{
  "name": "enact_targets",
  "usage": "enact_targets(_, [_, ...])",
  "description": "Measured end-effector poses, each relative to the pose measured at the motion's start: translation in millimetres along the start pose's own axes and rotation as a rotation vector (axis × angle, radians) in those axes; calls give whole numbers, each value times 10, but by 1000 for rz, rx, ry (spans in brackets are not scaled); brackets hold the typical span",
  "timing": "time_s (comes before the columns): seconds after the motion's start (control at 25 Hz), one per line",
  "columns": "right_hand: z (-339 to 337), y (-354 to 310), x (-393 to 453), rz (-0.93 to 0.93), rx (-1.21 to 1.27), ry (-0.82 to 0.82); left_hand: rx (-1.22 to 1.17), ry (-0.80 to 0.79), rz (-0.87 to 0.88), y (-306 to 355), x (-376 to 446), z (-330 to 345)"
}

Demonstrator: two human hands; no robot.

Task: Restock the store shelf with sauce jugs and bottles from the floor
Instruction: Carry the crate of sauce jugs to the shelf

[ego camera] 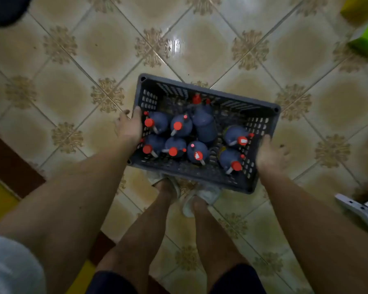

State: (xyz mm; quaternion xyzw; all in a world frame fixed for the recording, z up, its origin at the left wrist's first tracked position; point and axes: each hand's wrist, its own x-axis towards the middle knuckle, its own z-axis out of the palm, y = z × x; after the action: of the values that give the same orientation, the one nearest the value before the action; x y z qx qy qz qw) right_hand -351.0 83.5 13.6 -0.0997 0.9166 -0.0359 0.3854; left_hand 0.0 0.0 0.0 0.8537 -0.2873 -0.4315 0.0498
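Observation:
A grey slotted plastic crate (pixel 208 93) is held over the tiled floor, just in front of my feet. Inside it stand several dark sauce jugs (pixel 180 125) with red caps and small handles; one larger jug (pixel 204 122) lies tilted toward the crate's far side. My left hand (pixel 130 128) grips the crate's left rim, thumb over the edge. My right hand (pixel 271 154) holds the right rim, fingers curled round the outside wall; it looks blurred. No shelf is in view.
Patterned beige floor tiles (pixel 123 49) spread all around. Green and yellow objects (pixel 365 39) sit at the upper right edge. A white shelf part (pixel 357 211) juts in at the right. A brown and yellow step (pixel 6 172) runs along the left.

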Motion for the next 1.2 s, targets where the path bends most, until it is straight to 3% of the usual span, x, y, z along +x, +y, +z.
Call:
enact_targets(0.08, [188,80,334,71,16,44,-18,44,-22,-4,360,122])
enact_targets(0.2, [412,301,728,147,364,-83,-105,-14,-3,-58,649,248])
enact_targets(0.32, [427,401,765,60,491,-119,-69,8,47,-115,682,281])
enact_targets(0.48, [427,435,731,-29,472,-6,-118,-246,12,-120,713,196])
enact_targets(0.56, [398,380,708,-17,470,-64,-133,-347,13,-127,774,155])
enact_targets(0.8, [225,236,414,-49,312,-151,-104,-430,30,-116,636,-143])
enact_targets(1.0, [-642,-600,-548,-191,235,-121,-263,-459,13,248,-128,-1035])
enact_targets(1.2, [-2147,-1719,-2308,-372,224,-108,-383,-376,32,981,-1562,-2752])
